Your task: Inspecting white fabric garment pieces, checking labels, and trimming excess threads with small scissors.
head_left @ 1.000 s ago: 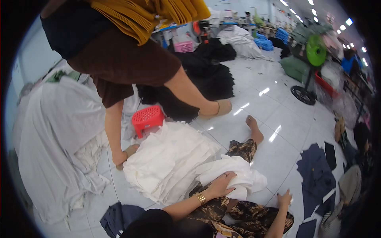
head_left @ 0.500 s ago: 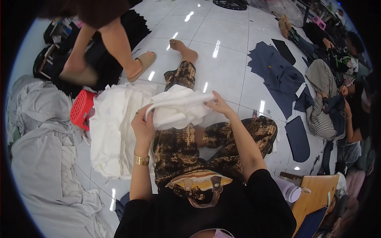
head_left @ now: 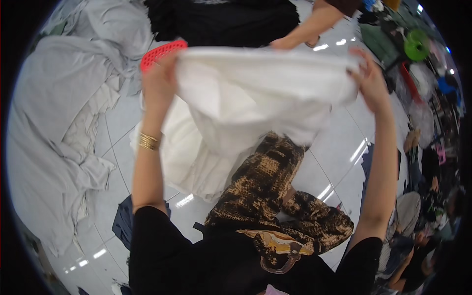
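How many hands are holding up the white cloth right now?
2: the left hand grips the white cloth at its upper left corner, the right hand at its upper right. Fingers partly hidden.

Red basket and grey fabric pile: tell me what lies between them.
In the head view, nothing separate shows: the red basket sits right against the grey fabric pile, its lower part hidden behind the left hand.

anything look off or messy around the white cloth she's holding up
Nothing looks damaged or spilled. The white cloth is held spread between the left hand and right hand. Around it, fabric lies loose on the tiled floor: a rumpled grey heap, a white pile and dark pieces.
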Motion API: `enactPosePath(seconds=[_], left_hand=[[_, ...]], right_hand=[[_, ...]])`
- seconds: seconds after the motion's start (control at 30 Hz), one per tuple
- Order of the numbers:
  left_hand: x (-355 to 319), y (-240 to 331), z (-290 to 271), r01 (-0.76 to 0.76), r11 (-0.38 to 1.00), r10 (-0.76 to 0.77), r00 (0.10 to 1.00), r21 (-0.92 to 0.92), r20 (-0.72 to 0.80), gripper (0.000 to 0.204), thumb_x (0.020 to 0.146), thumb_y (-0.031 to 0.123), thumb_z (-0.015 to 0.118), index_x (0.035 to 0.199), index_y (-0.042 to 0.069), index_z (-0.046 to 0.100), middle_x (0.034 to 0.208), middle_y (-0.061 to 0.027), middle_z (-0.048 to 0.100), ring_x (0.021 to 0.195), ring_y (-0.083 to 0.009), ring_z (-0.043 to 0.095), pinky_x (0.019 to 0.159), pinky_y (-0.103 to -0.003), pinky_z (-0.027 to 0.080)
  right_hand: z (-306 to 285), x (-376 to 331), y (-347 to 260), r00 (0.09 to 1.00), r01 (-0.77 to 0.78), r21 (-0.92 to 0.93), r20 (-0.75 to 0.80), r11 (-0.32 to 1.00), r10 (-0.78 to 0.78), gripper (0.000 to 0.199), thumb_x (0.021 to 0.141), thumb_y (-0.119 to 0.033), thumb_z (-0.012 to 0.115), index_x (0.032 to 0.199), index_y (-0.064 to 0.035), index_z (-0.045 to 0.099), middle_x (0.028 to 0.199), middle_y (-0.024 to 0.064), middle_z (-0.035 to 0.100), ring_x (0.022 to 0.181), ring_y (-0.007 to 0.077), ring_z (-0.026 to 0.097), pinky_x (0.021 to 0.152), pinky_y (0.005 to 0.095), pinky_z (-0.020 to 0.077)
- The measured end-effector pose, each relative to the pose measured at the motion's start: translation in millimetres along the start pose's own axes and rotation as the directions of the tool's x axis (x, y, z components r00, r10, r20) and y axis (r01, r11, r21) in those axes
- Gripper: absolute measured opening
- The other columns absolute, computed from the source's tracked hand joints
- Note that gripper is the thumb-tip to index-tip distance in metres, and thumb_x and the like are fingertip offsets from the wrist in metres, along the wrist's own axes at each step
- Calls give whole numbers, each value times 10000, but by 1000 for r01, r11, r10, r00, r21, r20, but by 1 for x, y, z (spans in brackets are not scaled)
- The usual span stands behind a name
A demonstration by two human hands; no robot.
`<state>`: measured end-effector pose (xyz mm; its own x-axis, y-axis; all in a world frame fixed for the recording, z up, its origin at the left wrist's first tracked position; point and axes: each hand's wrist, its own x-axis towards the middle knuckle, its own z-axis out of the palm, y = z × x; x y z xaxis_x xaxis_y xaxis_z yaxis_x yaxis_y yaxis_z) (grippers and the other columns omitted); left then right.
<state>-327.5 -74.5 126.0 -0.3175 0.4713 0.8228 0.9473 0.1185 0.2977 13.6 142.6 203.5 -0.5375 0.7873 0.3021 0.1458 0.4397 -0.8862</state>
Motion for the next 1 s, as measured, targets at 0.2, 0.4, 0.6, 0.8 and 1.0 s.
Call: enactPosePath(seconds=[0.2,0.4,0.6,0.8,1.0], left_hand=[[67,-61,-186,-114,985,154,922,130,-356,237,813,78,600,1047,106,624,967,-49,645,813,-109,623,679,-214,508],[-47,-54,-216,334,942,-330,939,-32,95,355,817,-7,554,1167,-2,501,1161,-119,531,1035,-166,532,871,-251,452],[-156,-47,-136,960,279,-664,194,-1,722,342,732,-22,606,1056,44,518,951,-29,516,801,-85,497,561,-182,437],[-232,-55,-121,679,-358,-849,49,-641,526,543,852,359,487,1283,70,327,1305,-144,383,1214,-268,345,984,-453,283],[-213,-75,10,890,-279,-578,145,-361,803,535,855,346,488,1280,62,331,1296,-143,394,1204,-270,358,981,-444,291]], right_hand=[[122,85,-142,879,474,157,-142,866,-456,395,781,72,469,1158,-37,427,895,75,570,809,128,536,731,205,418],[192,131,-4,902,401,-20,184,916,-391,468,735,-13,621,1172,-105,484,1054,39,541,822,82,494,707,211,429],[229,64,155,849,104,-499,495,860,184,526,725,-40,607,1213,-107,420,1097,120,540,941,246,532,848,346,419],[251,79,130,675,-253,-28,711,967,197,836,571,-333,781,1277,-142,376,1204,163,453,1094,311,460,896,386,412],[287,60,171,841,-310,-430,291,848,456,1204,371,-662,715,1346,-123,258,1301,257,315,1239,426,244,944,648,163]])
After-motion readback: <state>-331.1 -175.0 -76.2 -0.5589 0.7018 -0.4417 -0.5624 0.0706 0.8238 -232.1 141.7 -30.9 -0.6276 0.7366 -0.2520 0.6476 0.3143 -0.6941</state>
